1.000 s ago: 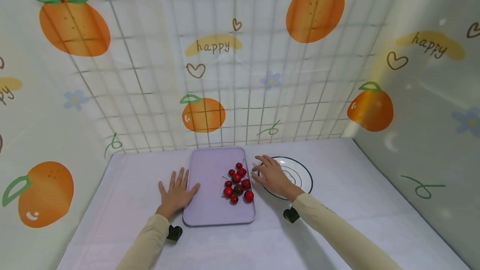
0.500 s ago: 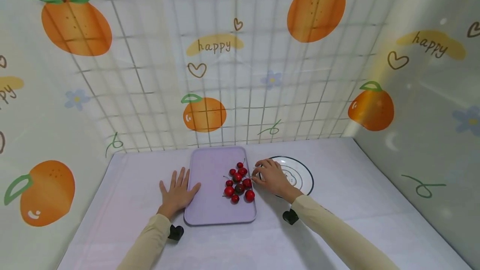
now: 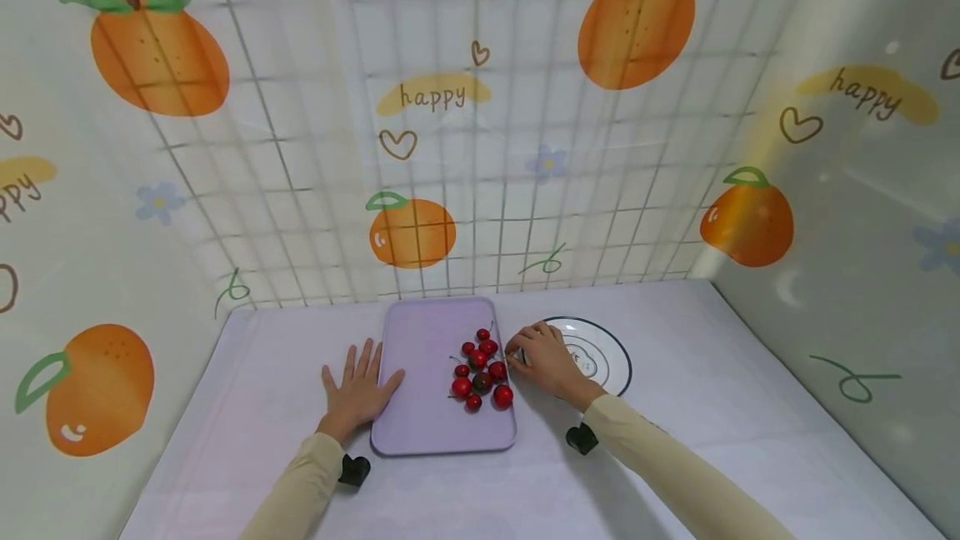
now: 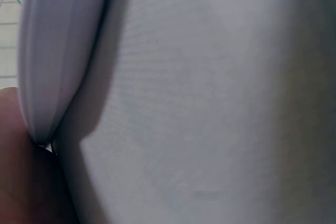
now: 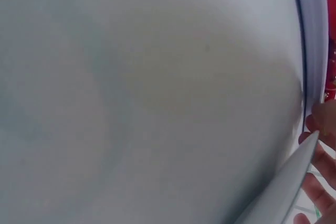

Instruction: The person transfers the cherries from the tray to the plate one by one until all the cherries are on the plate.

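Note:
Several red cherries [image 3: 477, 359], one much darker, lie clustered on the right half of a lilac tray [image 3: 411, 407]. My left hand [image 3: 357, 397] rests flat with fingers spread by the tray's left edge, its thumb over the rim. Between the tray and a clear dark-rimmed plate [image 3: 617, 348] is my right hand [image 3: 550, 363]. Its fingers are bent, and the tips come together at the tray's right rim, close by a cherry's stem. Whether they grip the stem is hidden. In the right wrist view, part of the right fingers [image 5: 316, 190] shows beyond a pale blurred edge.
The table has a white cover [image 3: 450, 498]. A printed curtain [image 3: 315, 148] with orange fruit drawings stands along the back and both sides. Black heart-shaped pieces sit at both wrists, the left one [image 3: 354, 470] near the tray's front corner.
The right hand's fingers, more spread before, have drawn together at the tray's right rim. The left hand keeps its place; the whole head view has shifted slightly.

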`<action>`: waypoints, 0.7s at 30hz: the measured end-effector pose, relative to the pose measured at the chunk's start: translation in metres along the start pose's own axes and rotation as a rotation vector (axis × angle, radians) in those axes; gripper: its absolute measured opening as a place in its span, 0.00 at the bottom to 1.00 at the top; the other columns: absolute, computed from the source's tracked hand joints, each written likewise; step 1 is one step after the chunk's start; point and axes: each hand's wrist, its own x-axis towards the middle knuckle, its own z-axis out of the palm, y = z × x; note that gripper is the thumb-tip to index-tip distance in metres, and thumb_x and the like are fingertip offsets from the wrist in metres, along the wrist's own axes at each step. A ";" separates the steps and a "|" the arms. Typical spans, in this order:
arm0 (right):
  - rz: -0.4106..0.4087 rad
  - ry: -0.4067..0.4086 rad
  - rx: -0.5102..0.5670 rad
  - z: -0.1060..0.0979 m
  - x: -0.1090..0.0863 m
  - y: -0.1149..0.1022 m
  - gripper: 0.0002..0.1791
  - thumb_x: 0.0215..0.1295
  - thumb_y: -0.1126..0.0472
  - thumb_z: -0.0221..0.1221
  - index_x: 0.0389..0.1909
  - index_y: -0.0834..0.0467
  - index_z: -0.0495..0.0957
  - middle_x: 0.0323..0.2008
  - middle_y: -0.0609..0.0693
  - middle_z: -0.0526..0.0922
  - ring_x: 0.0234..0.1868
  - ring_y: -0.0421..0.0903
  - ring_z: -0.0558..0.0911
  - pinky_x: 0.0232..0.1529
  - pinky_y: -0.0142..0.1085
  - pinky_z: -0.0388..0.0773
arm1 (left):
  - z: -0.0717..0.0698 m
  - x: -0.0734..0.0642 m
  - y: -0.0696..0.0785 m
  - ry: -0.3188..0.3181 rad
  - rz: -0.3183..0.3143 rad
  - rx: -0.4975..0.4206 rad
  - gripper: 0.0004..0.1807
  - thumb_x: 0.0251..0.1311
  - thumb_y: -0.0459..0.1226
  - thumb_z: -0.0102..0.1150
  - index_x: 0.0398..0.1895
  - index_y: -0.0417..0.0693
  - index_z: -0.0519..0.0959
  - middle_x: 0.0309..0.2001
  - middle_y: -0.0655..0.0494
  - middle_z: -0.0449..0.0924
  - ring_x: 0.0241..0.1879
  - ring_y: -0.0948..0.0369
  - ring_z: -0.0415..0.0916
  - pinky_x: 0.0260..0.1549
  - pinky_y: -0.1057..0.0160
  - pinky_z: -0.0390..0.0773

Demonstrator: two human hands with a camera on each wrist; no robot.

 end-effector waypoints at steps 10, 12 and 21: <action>-0.035 0.043 -0.008 -0.002 -0.002 -0.001 0.04 0.66 0.57 0.68 0.39 0.52 0.85 0.39 0.48 0.87 0.51 0.51 0.76 0.68 0.60 0.67 | -0.001 -0.004 0.002 0.015 0.007 0.011 0.48 0.72 0.69 0.32 0.85 0.55 0.42 0.86 0.54 0.34 0.86 0.45 0.28 0.74 0.27 0.22; -0.045 0.057 -0.027 -0.003 -0.003 0.000 0.03 0.65 0.57 0.68 0.38 0.51 0.85 0.37 0.47 0.87 0.50 0.50 0.76 0.67 0.60 0.68 | 0.000 -0.002 0.002 0.007 0.004 0.013 0.47 0.72 0.68 0.34 0.85 0.55 0.41 0.86 0.55 0.33 0.86 0.46 0.28 0.74 0.27 0.22; -0.076 0.106 -0.022 -0.009 -0.001 -0.004 0.04 0.66 0.57 0.69 0.38 0.51 0.86 0.37 0.47 0.88 0.49 0.49 0.78 0.65 0.57 0.70 | 0.001 0.002 -0.003 -0.008 0.004 0.012 0.47 0.72 0.68 0.34 0.85 0.54 0.40 0.86 0.54 0.32 0.85 0.45 0.27 0.73 0.26 0.22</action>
